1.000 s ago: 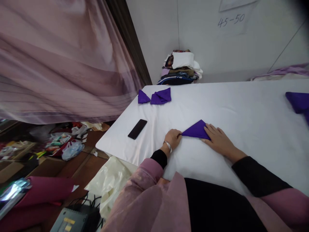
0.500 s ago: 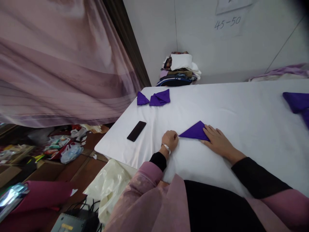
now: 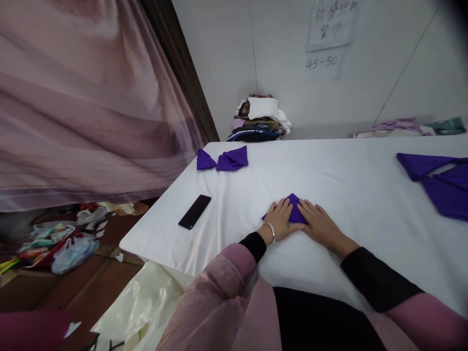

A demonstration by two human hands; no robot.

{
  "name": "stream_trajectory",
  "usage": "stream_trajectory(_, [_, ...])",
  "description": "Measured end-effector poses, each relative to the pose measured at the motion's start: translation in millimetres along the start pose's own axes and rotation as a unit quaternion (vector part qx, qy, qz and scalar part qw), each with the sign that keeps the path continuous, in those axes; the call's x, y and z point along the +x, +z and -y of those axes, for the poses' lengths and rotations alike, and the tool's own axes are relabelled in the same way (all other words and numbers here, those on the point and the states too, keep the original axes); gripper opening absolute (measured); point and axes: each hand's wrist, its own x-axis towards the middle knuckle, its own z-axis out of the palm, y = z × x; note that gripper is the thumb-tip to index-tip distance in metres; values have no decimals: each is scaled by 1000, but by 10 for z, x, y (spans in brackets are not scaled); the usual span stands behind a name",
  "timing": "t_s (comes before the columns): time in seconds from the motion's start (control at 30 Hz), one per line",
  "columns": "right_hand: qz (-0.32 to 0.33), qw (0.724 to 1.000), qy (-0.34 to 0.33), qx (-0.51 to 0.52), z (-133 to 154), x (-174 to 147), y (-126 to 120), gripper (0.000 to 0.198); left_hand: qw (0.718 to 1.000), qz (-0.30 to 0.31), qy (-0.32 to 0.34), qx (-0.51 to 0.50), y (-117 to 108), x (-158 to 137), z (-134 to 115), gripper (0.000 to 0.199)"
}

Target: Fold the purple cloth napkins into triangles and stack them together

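A purple cloth [image 3: 293, 201], folded into a triangle with its peak pointing away from me, lies flat on the white-covered table [image 3: 329, 180]. My left hand [image 3: 280, 220] rests flat on its left part, fingers stretched out, a silver bracelet at the wrist. On the right part of the cloth lies my right hand [image 3: 318, 222], also flat with fingers extended. Between and beyond the fingers only the peak, the middle and a small left corner of the cloth show; the rest is covered by the hands.
A black phone [image 3: 195, 212] lies left of my hands. Folded purple cloths [image 3: 233, 159] sit at the far left, and more purple cloth [image 3: 444, 187] lies at the right. Behind the table is a clothes stack [image 3: 260, 119]; a pinkish curtain [image 3: 91, 107] hangs on the left.
My left hand has opened from its pinch at the cloth's left tip and moved right, onto the cloth. The right hand stays on the right part. The camera view has shifted slightly.
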Motion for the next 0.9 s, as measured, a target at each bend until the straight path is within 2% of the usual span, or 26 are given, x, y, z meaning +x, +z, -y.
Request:
stream_trajectory(0.07, [1, 1000, -1, 0, 1, 3, -3, 65, 1000, 21, -9, 6, 44, 22, 38, 83])
stream_trajectory(0.4, [-4, 1000, -4, 22, 0, -93, -33, 67, 1000, 22, -5, 8, 56, -5, 54, 88])
stream_trajectory(0.67, [14, 1000, 2, 9, -38, -380, -178, 69, 999, 29, -9, -15, 61, 9, 66, 86])
stream_trajectory(0.9, [13, 1000, 3, 2, -86, -598, -183, 69, 998, 43, -29, -47, 53, 43, 76, 82])
